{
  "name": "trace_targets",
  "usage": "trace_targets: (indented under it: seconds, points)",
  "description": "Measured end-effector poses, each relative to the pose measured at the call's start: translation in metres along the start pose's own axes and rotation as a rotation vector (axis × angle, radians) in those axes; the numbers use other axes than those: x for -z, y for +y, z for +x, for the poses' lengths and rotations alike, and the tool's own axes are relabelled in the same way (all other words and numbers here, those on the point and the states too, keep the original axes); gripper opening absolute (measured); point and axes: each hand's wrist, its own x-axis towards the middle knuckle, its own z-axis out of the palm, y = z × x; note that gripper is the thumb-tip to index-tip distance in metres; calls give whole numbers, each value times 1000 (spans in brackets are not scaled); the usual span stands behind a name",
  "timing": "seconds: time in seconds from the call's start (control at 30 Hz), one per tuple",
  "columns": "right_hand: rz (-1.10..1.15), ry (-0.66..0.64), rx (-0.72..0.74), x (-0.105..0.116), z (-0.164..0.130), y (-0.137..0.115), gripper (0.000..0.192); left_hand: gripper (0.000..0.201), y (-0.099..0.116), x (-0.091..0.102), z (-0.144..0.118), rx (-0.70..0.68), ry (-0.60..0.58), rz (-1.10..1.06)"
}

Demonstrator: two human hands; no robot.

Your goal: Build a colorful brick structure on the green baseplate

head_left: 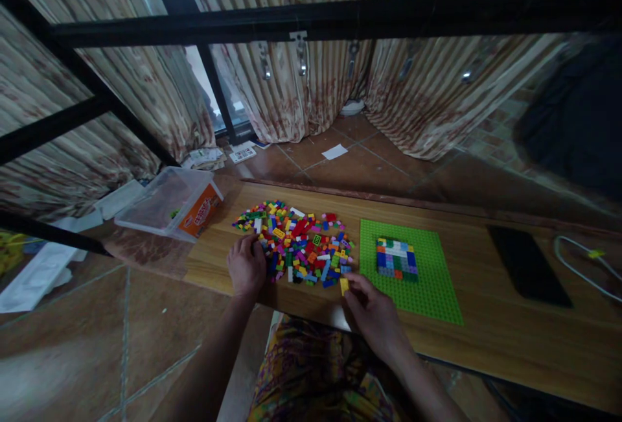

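Observation:
A heap of small coloured bricks (297, 242) lies on the wooden table (486, 318). To its right sits a green baseplate (427, 279) with a small block of blue, white and green bricks (396, 258) built on it. My left hand (246, 266) rests at the heap's left edge, fingers curled among the bricks; I cannot tell whether it grips one. My right hand (372, 312) is near the table's front edge, pinching a yellow brick (344, 285) just below the heap and left of the baseplate.
A clear plastic box with an orange label (175, 203) stands at the table's left end. A dark phone (527, 265) and a white cable (578, 260) lie at the right. Black metal bars (311, 20) cross overhead. Papers litter the tiled floor by the curtains.

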Motion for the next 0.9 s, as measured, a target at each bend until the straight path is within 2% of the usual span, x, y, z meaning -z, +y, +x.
trace_targets:
  seconds: [0.2, 0.57, 0.7, 0.9]
  points:
    - [-231, -9, 35, -4, 0, 0, 33, 27, -1, -1, 0, 18, -2, -13]
    - [-391, 118, 93, 2, 5, 12, 28, 25, 1, 1, -1, 18, -7, -23]
    - [-410, 137, 115, -2, 7, 9, 27, 24, 1, 1, -2, 29, -12, -27]
    - [-417, 96, 341, -22, 20, -11, 24, 24, 1, 1, -3, 26, -8, -37]
